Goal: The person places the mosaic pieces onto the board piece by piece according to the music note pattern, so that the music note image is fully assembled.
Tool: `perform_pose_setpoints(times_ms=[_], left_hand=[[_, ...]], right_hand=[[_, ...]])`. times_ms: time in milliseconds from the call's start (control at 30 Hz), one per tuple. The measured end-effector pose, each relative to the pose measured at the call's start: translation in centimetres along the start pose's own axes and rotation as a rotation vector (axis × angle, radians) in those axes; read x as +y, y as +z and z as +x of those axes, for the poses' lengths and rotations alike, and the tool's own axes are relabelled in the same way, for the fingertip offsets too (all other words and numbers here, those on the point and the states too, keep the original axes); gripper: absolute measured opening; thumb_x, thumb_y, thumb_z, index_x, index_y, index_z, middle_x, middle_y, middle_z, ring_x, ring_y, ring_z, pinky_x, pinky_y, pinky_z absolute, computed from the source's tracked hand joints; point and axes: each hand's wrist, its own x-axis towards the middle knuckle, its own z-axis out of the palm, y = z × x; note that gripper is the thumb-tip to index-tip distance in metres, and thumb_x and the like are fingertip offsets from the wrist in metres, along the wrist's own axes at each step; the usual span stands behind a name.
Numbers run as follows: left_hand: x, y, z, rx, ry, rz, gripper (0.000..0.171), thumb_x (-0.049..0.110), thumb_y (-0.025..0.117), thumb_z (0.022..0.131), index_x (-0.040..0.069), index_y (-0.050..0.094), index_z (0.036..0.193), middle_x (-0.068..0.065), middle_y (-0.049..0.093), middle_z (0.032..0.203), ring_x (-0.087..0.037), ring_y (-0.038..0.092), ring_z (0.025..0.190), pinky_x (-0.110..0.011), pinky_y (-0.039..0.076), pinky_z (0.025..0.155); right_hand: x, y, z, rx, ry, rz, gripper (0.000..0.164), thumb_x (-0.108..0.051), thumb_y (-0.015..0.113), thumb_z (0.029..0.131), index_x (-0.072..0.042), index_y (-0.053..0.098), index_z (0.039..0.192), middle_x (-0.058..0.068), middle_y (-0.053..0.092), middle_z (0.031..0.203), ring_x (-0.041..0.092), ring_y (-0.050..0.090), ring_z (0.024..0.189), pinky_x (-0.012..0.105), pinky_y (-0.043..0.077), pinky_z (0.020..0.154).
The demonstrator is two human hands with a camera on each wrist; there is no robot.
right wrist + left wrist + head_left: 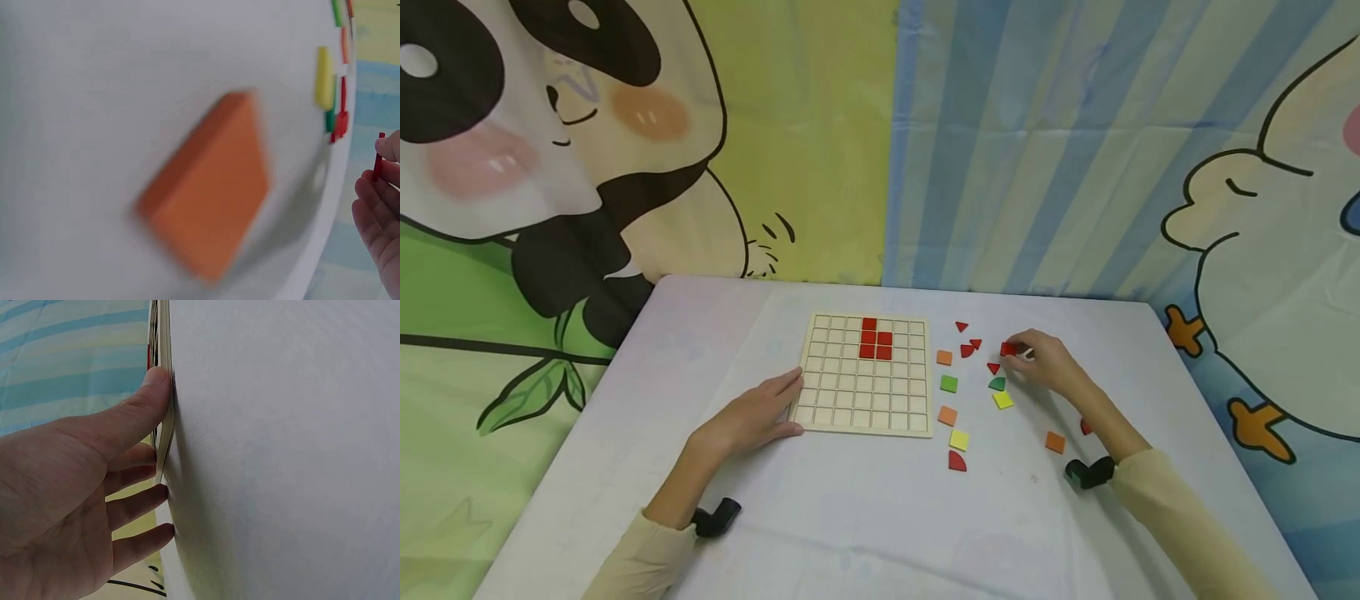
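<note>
- Centrally, one pale gridded board (835,400), flat on the worktop (850,517); clock directions run from its middle, head view.
- Five red squares (884,338), set in its cells, just past twelve o'clock.
- Left hand (752,417), half past eight: fingers spread, touching the board's edge.
- Right hand (1048,358), near three o'clock: fingers narrowed, pinching one red piece (1008,350) above the worktop.
- Green square (949,383), loose beside the board, three o'clock.
- Orange square (1055,442), loose, half past three, blurred in the right wrist view.
- Red quarter-circle (957,461), loose, between four and five o'clock.
</note>
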Motion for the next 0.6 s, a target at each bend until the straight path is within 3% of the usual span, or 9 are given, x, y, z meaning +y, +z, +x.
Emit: perform_pose_setpoints(times_ms=[167, 367, 600], left_hand=[[0.0, -0.1, -0.1, 0.003, 0.003, 0.000, 0.080, 0.038, 0.065, 0.091, 0.000, 0.029, 0.151, -0.016, 0.024, 0.161, -0.036, 0.028, 0.146, -0.051, 0.032, 0.114], [0.1, -0.1, -0.1, -0.003, 0.002, -0.005, 0.081, 0.039, 0.065, 0.091, 0.000, 0.029, 0.151, -0.015, 0.024, 0.161, -0.036, 0.028, 0.146, -0.051, 0.032, 0.115], [-0.1, 0.0, 0.1, -0.004, -0.003, 0.007, 0.082, 0.041, 0.065, 0.090, 0.002, 0.028, 0.152, -0.014, 0.024, 0.161, -0.035, 0.028, 0.146, -0.050, 0.032, 0.115]], right_hand=[[-3.0, 0.1, 1.3, 0.016, -0.163, 0.054, 0.029, -0.013, 0.071, 0.087, 0.000, 0.068, 0.113, 0.014, 0.068, 0.103, 0.026, 0.064, 0.091, 0.044, 0.057, 0.082], [-7.3, 1.6, 2.6, -0.044, -0.314, 0.059, 0.029, -0.015, 0.072, 0.087, -0.002, 0.071, 0.113, 0.011, 0.069, 0.105, 0.025, 0.064, 0.091, 0.042, 0.057, 0.079], [-9.7, 2.8, 4.7, -0.107, -0.354, 0.052, 0.031, -0.015, 0.071, 0.088, -0.004, 0.070, 0.117, 0.010, 0.072, 0.110, 0.024, 0.066, 0.097, 0.039, 0.055, 0.080]])
